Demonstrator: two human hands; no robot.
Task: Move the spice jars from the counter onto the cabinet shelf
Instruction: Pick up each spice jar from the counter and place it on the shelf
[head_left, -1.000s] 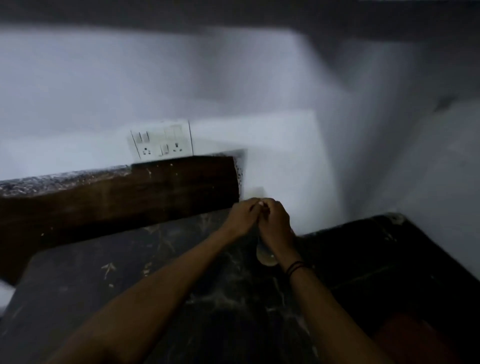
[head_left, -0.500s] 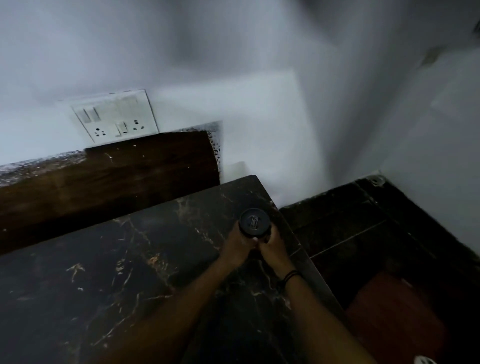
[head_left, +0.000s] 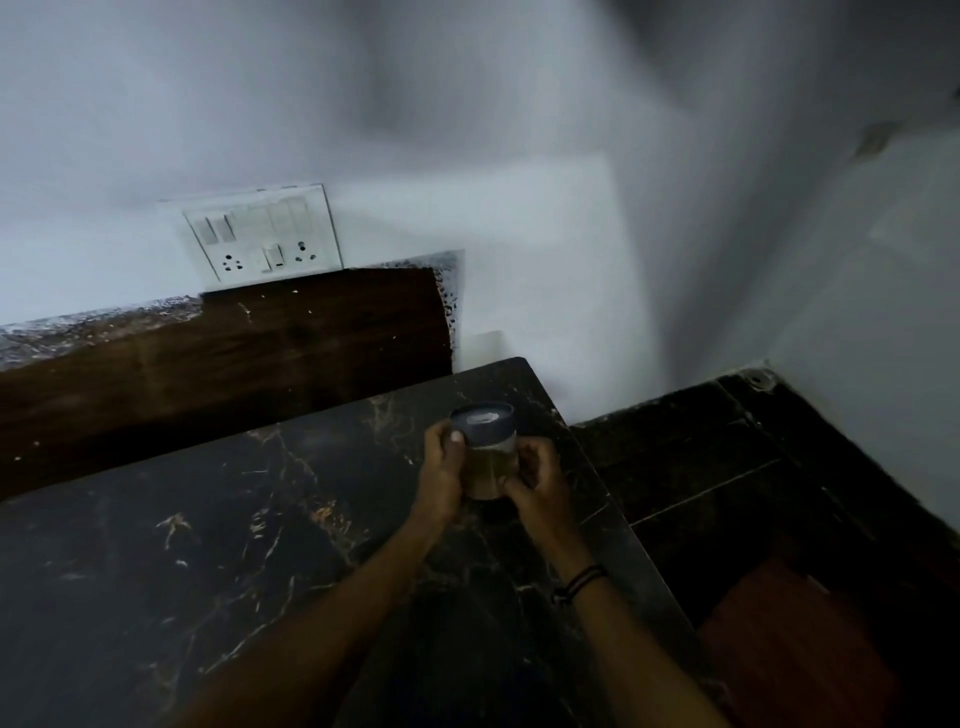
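Observation:
A clear spice jar with a dark lid and brownish contents is held between both hands over the right end of the black marble counter. My left hand grips its left side, thumb up by the lid. Around its lower right side curl the fingers of my right hand. The jar's base is hidden by my fingers, so I cannot tell if it touches the counter. No cabinet shelf is in view.
A dark wooden backsplash runs behind the counter, with a white switch and socket plate on the wall above it. The counter's right edge drops to a dark tiled floor. White walls meet in a corner on the right.
The view has dropped and swung, so the counter now fills the lower frame. The jar has tilted: its side and contents show now instead of only the lid top.

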